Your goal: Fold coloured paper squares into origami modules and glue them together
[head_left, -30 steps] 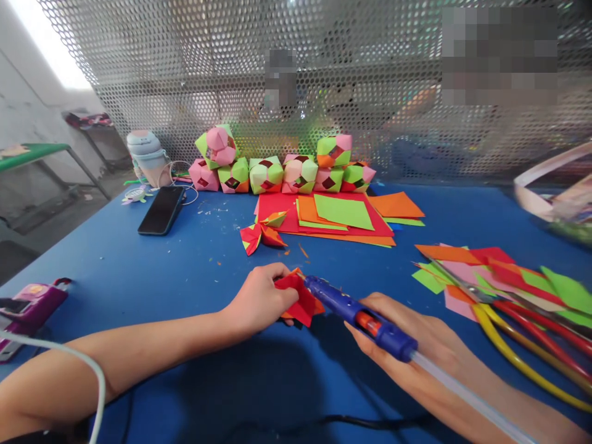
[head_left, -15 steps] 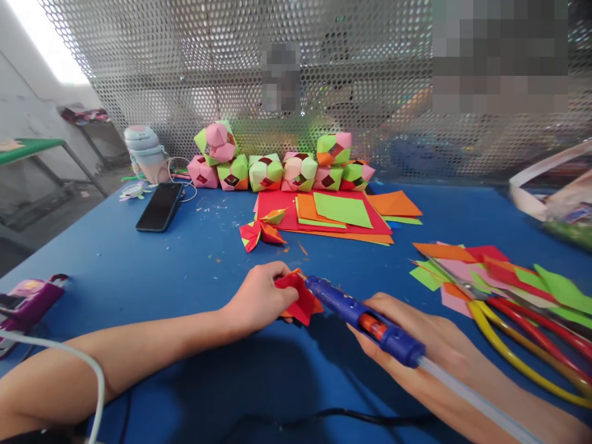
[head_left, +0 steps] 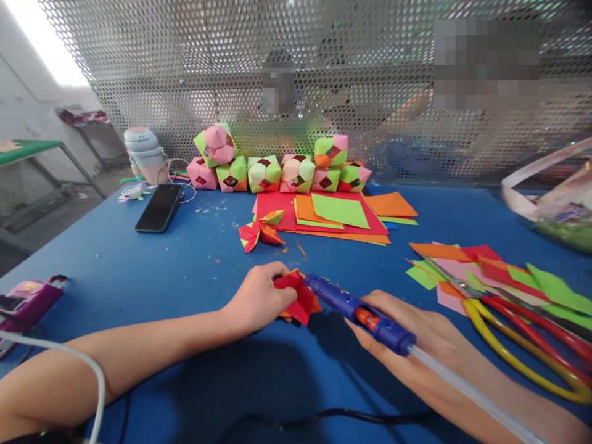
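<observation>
Between the fingers of my left hand is a folded red and orange paper piece, pinched low over the table. My right hand is closed around a blue hot glue gun, with a clear glue stick trailing out of its back end. The gun's nozzle meets the upper edge of the folded paper; whether glue is coming out is too small to see. Just beyond my left hand, a joined red, orange and green paper piece lies on the blue table.
Several folded paper balls line the metal mesh behind a stack of coloured sheets. Paper scraps and scissors lie at right. At left are a phone, a bottle and a purple device; a black cable crosses the front.
The glue gun's back end and my right hand have shifted slightly up and left, while the nozzle stays at the paper. My left hand keeps its hold.
</observation>
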A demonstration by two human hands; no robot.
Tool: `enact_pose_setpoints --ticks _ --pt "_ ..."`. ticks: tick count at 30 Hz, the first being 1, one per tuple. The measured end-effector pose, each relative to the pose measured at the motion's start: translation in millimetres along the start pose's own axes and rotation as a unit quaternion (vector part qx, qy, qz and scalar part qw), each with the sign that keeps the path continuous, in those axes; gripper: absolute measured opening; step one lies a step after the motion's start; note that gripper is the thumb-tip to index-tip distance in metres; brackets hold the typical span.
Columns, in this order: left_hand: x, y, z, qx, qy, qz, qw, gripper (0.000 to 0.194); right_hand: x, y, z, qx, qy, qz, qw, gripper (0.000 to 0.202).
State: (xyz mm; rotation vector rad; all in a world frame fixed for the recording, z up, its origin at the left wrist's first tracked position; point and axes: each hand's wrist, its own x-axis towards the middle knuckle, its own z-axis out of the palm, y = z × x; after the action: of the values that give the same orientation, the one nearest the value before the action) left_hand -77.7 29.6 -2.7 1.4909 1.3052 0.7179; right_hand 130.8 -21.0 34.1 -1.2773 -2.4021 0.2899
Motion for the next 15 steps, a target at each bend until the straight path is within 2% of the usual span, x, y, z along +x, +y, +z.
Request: enact_pose_setpoints --ticks 15 --pt "-0.7 -0.2 0.3 0.002 0.001 0.012 1.000 0.002 -2.9 -1.3 1.3 -0.032 -0.010 -0.027 0.999 0.024"
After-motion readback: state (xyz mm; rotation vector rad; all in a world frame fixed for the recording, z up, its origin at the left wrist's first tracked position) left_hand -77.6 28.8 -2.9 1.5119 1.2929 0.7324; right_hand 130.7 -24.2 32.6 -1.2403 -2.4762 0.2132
